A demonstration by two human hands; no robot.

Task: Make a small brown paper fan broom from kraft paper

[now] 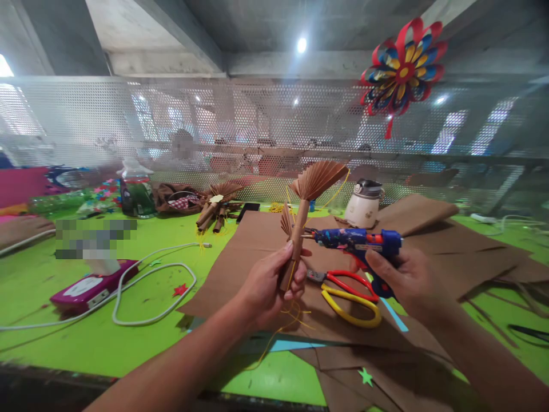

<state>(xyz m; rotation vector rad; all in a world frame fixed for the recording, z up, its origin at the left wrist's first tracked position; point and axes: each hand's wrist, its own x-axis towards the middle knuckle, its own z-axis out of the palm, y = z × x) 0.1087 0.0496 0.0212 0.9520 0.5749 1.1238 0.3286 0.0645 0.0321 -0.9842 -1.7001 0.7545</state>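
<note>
My left hand is closed round a rolled brown paper tube, held tilted above the table. Pleated paper fans stand out at its top and at its left side, and yellow thread runs along it. In my right hand is a blue hot glue gun, its nozzle pointing left at the tube and close to its side; whether it touches, I cannot tell. Below the gun, scissors with one red and one yellow handle lie on a brown paper sheet.
A purple power strip with a white cable lies at left. Behind are a bundle of paper rolls, a dark green bottle and a white flask. Folded brown paper covers the right. A perforated screen stands behind.
</note>
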